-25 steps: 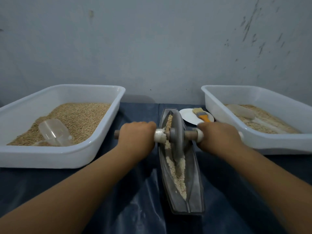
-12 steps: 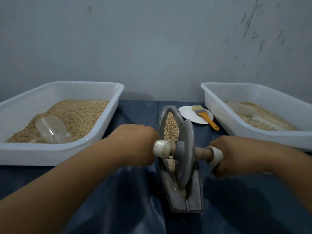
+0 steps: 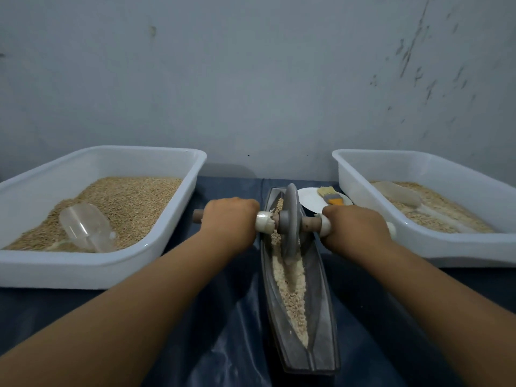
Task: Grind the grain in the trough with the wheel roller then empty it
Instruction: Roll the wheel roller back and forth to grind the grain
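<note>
Wooden axle of the wheel roller (image 3: 290,222) is gripped at both ends, left hand (image 3: 229,222) and right hand (image 3: 356,229) each with fingers curled tight round a handle, knuckles up, forearms stretched forward. Grey disc stands upright in the far half of the trough (image 3: 321,317), lengthwise on the dark worktop (image 3: 223,344). Pale crushed grain (image 3: 291,286) lines its channel nearer the person.
</note>
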